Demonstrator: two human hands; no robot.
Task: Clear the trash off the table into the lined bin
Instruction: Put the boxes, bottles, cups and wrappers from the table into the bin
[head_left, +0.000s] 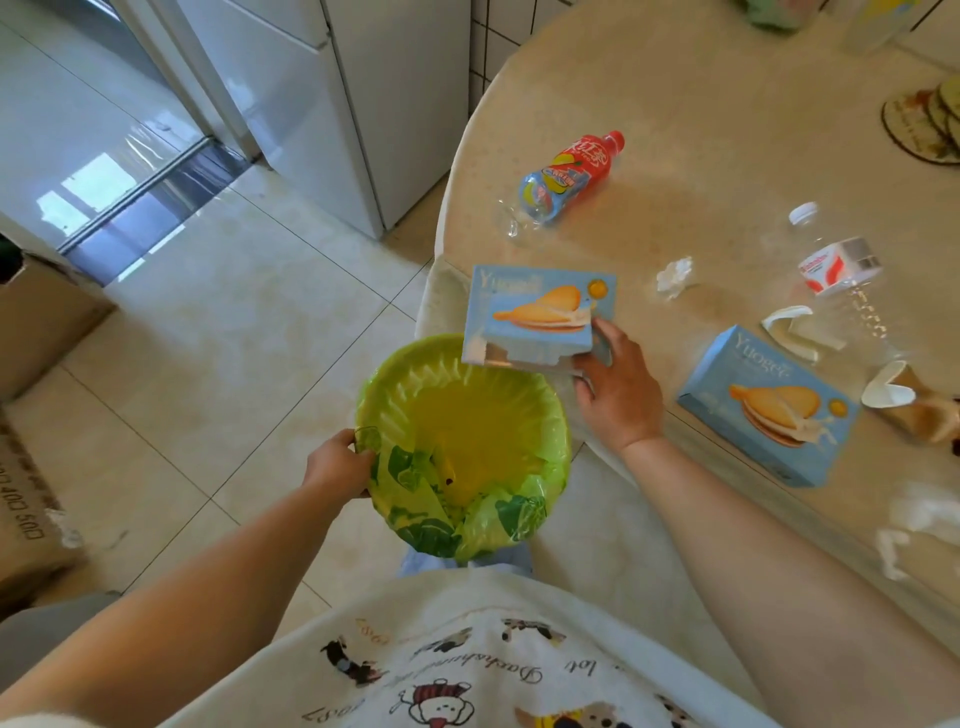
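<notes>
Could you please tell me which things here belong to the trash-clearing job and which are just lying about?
Part of the job:
- lined bin, held by the left hand
- biscuit box in the right hand
- second biscuit box
- red bottle
- clear bottle
- crumpled tissue
- paper cup

Just lying about:
- coasters
- cardboard boxes

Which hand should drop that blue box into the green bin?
The right hand: it already grips the blue biscuit box, held at the rim of the lined bin. The left hand is busy holding the bin's rim.
</notes>
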